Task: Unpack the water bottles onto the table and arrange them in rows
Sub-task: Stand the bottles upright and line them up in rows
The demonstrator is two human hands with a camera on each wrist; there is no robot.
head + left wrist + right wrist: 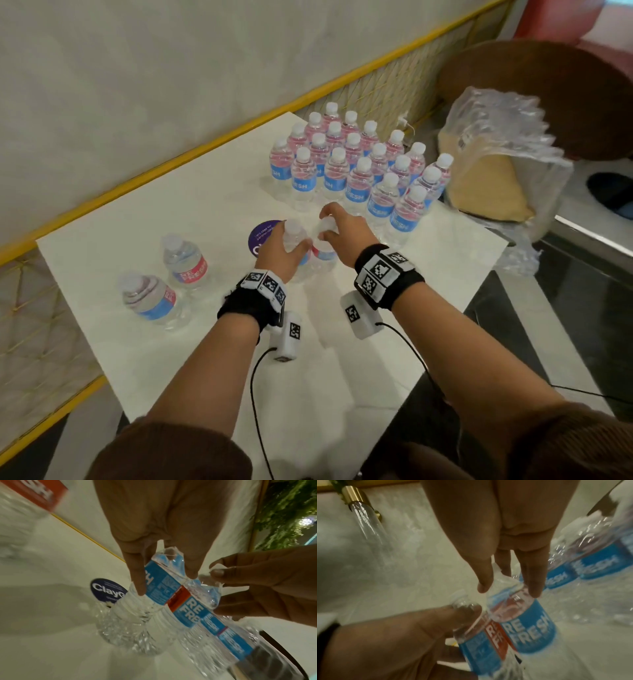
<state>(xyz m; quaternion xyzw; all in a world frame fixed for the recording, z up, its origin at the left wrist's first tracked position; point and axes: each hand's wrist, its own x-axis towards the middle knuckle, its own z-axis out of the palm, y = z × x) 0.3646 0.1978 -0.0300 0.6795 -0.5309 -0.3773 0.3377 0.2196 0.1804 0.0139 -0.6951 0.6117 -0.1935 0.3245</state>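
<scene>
Two small clear water bottles with blue and red labels stand side by side mid-table. My left hand point(291, 247) grips the left bottle point(293, 236) round its shoulder; in the left wrist view the left hand point(165, 580) has thumb and fingers either side of this bottle point(159, 588). My right hand point(328, 229) grips the top of the right bottle point(323, 251), and in the right wrist view the right hand point(509, 588) pinches that bottle point(527, 626) near its neck. Several capped bottles in rows point(356, 164) stand at the table's far right.
Two more bottles point(185, 263) point(150, 298) stand apart at the left of the white table point(212, 205). A round dark sticker point(262, 234) lies beside my left hand. Crumpled plastic wrap point(496, 137) over a tan cushion sits off the right edge. A yellow-trimmed wall runs behind.
</scene>
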